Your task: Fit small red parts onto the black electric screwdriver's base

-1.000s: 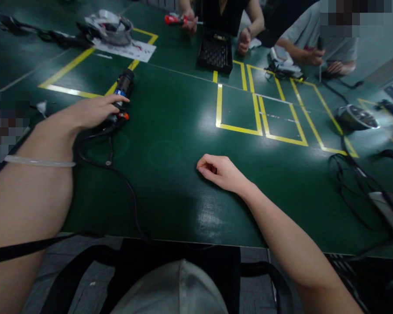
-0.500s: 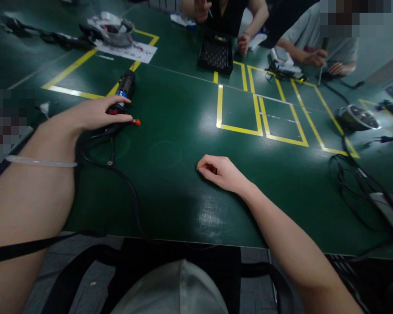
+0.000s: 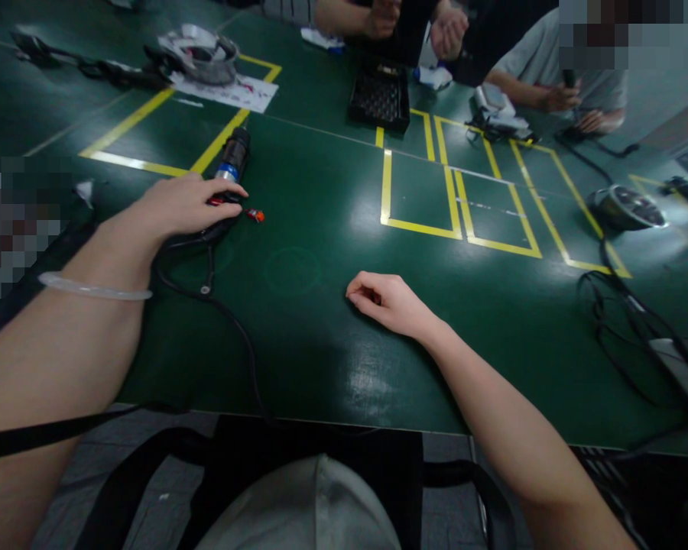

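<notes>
My left hand lies over a black corded electric screwdriver on the green table, fingers curled round its lower body. The tool's dark barrel with a blue band sticks out past my fingers. A small red-orange part shows at my fingertips. The black cable runs from under my palm toward the table's near edge. My right hand rests on the table in a loose fist, with nothing visible in it.
Yellow tape rectangles mark the table. A black tray stands at the far side, where other people's hands work. A round metal part on paper sits far left, another round part and cables at right.
My left hand has slid the screwdriver to the right, and the red-orange part has come out from under my fingers. My right hand has stayed put.
</notes>
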The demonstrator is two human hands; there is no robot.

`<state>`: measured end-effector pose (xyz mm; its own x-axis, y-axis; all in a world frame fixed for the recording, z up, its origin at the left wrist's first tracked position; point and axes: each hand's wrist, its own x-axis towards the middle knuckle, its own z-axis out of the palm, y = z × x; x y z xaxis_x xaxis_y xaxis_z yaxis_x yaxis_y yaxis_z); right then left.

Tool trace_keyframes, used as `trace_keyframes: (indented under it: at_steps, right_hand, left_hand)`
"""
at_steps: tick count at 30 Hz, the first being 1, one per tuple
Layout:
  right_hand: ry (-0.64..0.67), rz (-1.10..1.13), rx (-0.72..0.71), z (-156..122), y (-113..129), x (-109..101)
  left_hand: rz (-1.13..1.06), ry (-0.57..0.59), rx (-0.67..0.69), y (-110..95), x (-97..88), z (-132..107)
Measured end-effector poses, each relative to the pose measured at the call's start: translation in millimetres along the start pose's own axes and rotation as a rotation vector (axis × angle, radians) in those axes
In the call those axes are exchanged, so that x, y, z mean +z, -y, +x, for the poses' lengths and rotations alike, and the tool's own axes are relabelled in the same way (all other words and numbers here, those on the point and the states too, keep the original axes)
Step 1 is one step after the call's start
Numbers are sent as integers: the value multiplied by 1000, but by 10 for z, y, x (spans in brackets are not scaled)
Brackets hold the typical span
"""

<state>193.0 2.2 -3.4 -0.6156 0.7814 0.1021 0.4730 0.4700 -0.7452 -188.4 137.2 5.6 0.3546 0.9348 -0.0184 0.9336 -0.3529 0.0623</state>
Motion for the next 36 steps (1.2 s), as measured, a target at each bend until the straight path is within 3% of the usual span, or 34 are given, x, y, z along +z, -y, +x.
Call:
trace_keyframes:
  at_steps: [3, 7, 13, 19, 24, 27, 31, 36]
  right_hand:
    - [-2, 3, 6, 1, -5, 6]
    - [-7, -1, 5, -3, -14, 10]
    - [-24, -7, -7, -6, -29, 12]
    - [-54, -14, -19, 1, -36, 4]
    - [-64, -25, -34, 3, -46, 1]
    - [-161, -77, -51, 19, -111, 0]
    - [-334, -163, -5, 63, -257, -7]
    - [-417, -254, 53, 96, -379, -20]
  left_hand:
    - [105, 43, -37, -232, -74, -75]
    - [141, 20, 52, -589, -127, -156]
    - [174, 45, 118, -1107, -70, -174]
    - [154, -8, 181, -1517, -4, -265]
    - [129, -18, 139, -1592, 13, -281]
    - [122, -15, 175, -1561, 10, -261]
    - [102, -29, 271, -1552, 25, -253]
    - [18, -33, 482, -1678, 69, -302]
